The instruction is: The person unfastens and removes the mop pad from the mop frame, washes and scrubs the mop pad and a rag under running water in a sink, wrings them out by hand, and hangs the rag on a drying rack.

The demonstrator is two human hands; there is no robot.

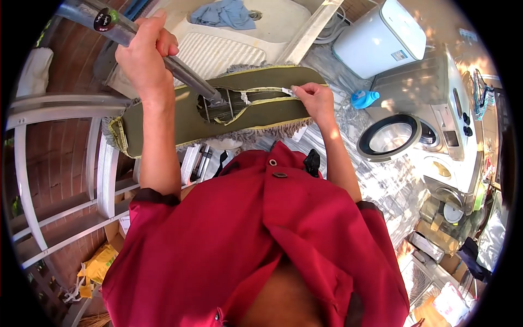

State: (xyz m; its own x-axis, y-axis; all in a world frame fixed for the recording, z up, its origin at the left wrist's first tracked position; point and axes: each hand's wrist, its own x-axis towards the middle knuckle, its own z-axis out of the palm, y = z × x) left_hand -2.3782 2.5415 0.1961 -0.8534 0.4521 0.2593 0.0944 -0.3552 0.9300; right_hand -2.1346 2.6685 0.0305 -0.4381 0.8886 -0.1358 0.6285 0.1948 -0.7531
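Observation:
A large flat dust mop (pixel 278 120) with an olive-green fabric back, yellow edging and grey fringe is held up in front of me. Its metal pole (pixel 190 77) joins a wire frame (pixel 207 109) seen through the opening in the fabric. My left hand (pixel 147 54) is wrapped round the pole, above the joint. With fingertips pinched together, my right hand (pixel 316 101) holds the end of a white tie strap (pixel 287 92) at the right end of the opening. Another white tie (pixel 245 98) lies nearer the joint.
Behind the mop is a washboard sink (pixel 218 57) with a blue cloth (pixel 224 14). A metal ladder rack (pixel 65 106) stands left. On the right are a white bin (pixel 376 41), a blue bottle (pixel 364 99) and a washing machine with its door (pixel 389 136) swung out.

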